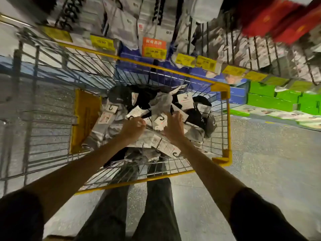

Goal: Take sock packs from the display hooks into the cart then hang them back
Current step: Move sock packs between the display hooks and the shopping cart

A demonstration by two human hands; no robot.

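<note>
Head view, looking down into a wire cart (229, 122) with a yellow rim. Its far rim lies just beside the display, under the row of price tags; its near rim is in front of the person's legs. To the cart's right, speckled floor (260, 153) runs bare as far as a low shelf of green boxes (260, 96). Above, display hooks (207, 32) carry hanging packs, all blurred.

Legible writing: an orange tag (154, 47) shows "19.90". The yellow tags (102, 42) are too smeared to read.

The sock packs (156, 101), black, grey and white with hooked header cards, lie heaped in the cart basket. The left hand (133, 126) has its fingers curled, pinching the edge of a white-carded pack (148, 121) on the heap. The right hand (173, 126) reaches onto the pile, fingers pointing away; whether it grips anything cannot be told.
</note>
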